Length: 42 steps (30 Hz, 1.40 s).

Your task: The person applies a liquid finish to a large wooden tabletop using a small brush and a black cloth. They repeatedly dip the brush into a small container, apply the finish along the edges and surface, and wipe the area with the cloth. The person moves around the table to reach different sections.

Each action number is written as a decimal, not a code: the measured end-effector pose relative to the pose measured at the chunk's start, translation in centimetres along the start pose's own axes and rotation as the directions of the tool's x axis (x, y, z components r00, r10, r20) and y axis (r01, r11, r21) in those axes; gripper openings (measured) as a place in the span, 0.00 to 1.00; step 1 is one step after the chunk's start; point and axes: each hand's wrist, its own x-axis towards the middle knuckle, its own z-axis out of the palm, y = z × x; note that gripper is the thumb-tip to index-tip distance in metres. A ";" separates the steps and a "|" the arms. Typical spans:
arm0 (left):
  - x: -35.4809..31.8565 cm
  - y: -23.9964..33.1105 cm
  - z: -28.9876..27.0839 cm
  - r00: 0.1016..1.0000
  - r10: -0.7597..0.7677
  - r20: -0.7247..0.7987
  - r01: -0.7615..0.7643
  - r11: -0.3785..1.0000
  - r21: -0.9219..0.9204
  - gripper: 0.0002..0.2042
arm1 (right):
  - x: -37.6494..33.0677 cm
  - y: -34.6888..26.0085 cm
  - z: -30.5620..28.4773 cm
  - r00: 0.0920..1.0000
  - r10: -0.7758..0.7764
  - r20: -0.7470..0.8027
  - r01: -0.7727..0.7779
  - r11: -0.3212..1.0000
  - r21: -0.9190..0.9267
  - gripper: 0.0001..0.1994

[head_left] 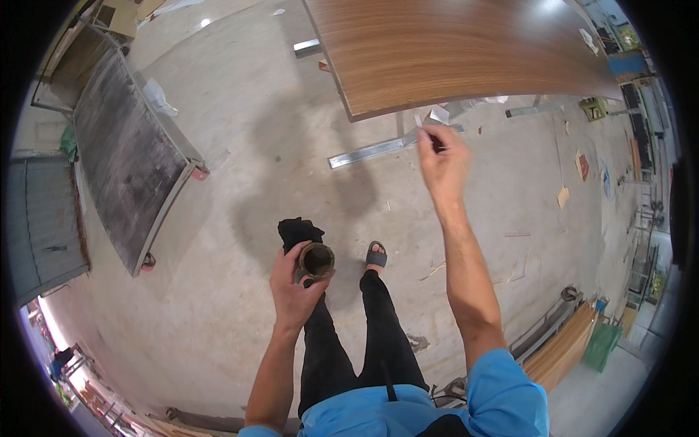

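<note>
Grey panel (124, 156) leans at far left | our left hand (295, 288) wraps its grip around a small open can (317, 260) above our legs | our right hand (443, 159) pinches a thin dark stick (435, 140), raised just below the wooden surface (451, 47) edge

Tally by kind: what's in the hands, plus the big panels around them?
Round open-topped can, dark inside, in left hand: 1
Thin dark stick-like tool, in right hand: 1
Brown wood-grain panel: 1
Dark grey framed panel: 1
Total: 4
</note>
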 end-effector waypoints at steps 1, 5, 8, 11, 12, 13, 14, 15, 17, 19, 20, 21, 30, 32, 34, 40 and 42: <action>-0.1 -0.1 -0.1 1.000 -0.010 -0.005 0.010 1.000 -0.005 0.31 | 0.1 -0.2 0.0 1.000 0.008 0.015 -0.009 1.000 0.018 0.06; -0.1 -0.3 -0.3 1.000 -0.020 -0.008 0.020 0.998 -0.054 0.30 | -0.4 -2.1 1.2 0.998 0.009 0.069 -0.013 0.998 0.058 0.05; -0.1 -0.3 -0.4 1.000 -0.012 -0.008 0.012 1.000 -0.017 0.30 | -2.0 -4.1 3.1 0.983 0.001 0.184 -0.018 0.996 0.087 0.05; -0.3 -0.4 -0.6 0.999 -0.031 -0.008 0.030 0.995 -0.092 0.30 | -2.5 -4.8 3.6 0.988 0.038 0.149 -0.057 0.991 0.122 0.05; -0.3 -0.4 -0.6 1.000 -0.020 -0.023 0.019 0.998 -0.062 0.30 | -2.5 -4.8 3.6 0.994 0.046 0.097 -0.060 0.989 0.139 0.05; -0.3 -0.5 -0.7 0.999 -0.017 -0.029 0.015 0.998 -0.064 0.30 | -2.5 -4.8 3.6 0.992 0.067 0.106 -0.082 0.987 0.141 0.05; -0.4 -0.5 -0.7 0.999 -0.026 -0.034 0.022 0.995 -0.100 0.30 | -2.5 -4.7 3.6 0.992 0.084 0.098 -0.097 0.985 0.144 0.05; -0.4 -0.6 -0.8 0.999 -0.010 -0.041 0.008 0.998 -0.069 0.30 | -2.5 -4.7 3.7 0.991 0.129 0.029 -0.132 0.981 0.139 0.05; -0.4 -0.8 -0.9 0.999 -0.018 -0.036 0.014 0.995 -0.099 0.30 | -2.7 -4.7 4.0 0.991 0.018 0.135 -0.039 0.987 0.154 0.04; -0.4 -0.9 -1.1 0.999 0.000 -0.048 -0.002 0.999 -0.050 0.30 | -3.0 -4.8 4.5 0.988 -0.062 0.142 0.042 0.989 0.143 0.04; -0.5 -0.9 -1.2 0.999 -0.003 -0.048 0.001 0.999 -0.039 0.30 | -3.1 -4.8 4.6 0.986 -0.104 0.129 0.088 0.988 0.126 0.04; -0.6 -1.0 -1.3 0.998 -0.003 -0.056 0.001 0.999 -0.037 0.30 | -3.1 -4.7 4.6 0.976 -0.165 0.144 0.149 0.982 0.113 0.04; -0.7 -1.7 -1.6 0.994 0.033 -0.105 -0.032 0.999 0.015 0.31 | -2.4 -3.0 3.2 0.968 -0.100 0.232 0.082 0.993 0.086 0.06; -0.8 -1.7 -1.6 0.994 0.000 -0.106 -0.001 1.000 -0.006 0.30 | -2.5 -3.2 3.4 0.970 -0.063 0.235 0.054 0.998 0.044 0.06; -0.9 -1.7 -1.6 0.994 0.038 -0.103 -0.035 0.999 0.032 0.30 | -2.7 -3.5 3.6 0.970 -0.053 0.239 0.044 0.998 0.042 0.05; -1.1 -1.8 -1.6 0.995 0.006 -0.100 -0.003 1.000 0.027 0.29 | -2.6 -4.0 3.5 0.968 -0.033 0.248 0.030 0.999 0.015 0.05; -1.0 -1.9 -1.7 0.996 0.009 -0.093 -0.006 1.000 0.030 0.29 | -2.5 -4.0 3.6 0.954 -0.014 0.298 0.011 1.000 0.012 0.06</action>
